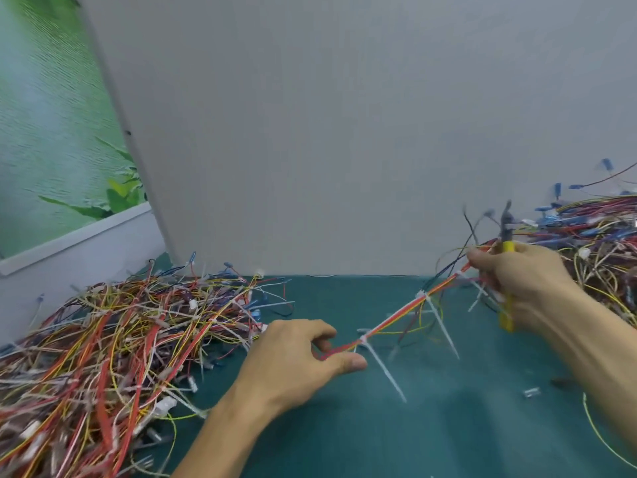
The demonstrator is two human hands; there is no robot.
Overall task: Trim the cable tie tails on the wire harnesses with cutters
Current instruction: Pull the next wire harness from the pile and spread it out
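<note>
A wire harness (396,317) of red, orange and yellow wires is stretched slanting between my hands above the green mat. My left hand (296,360) pinches its lower end between thumb and fingers. My right hand (520,274) grips the upper end together with yellow-handled cutters (506,250), whose dark jaws point upward. Long white cable tie tails (386,372) hang down from the harness at three spots; a second tail (446,329) hangs further right.
A big heap of harnesses (113,343) covers the mat's left side. Another heap with blue connectors (596,229) lies at the right behind my right hand. A grey wall panel (327,132) stands behind. Small cut-off bits (531,391) lie on the green mat (431,426).
</note>
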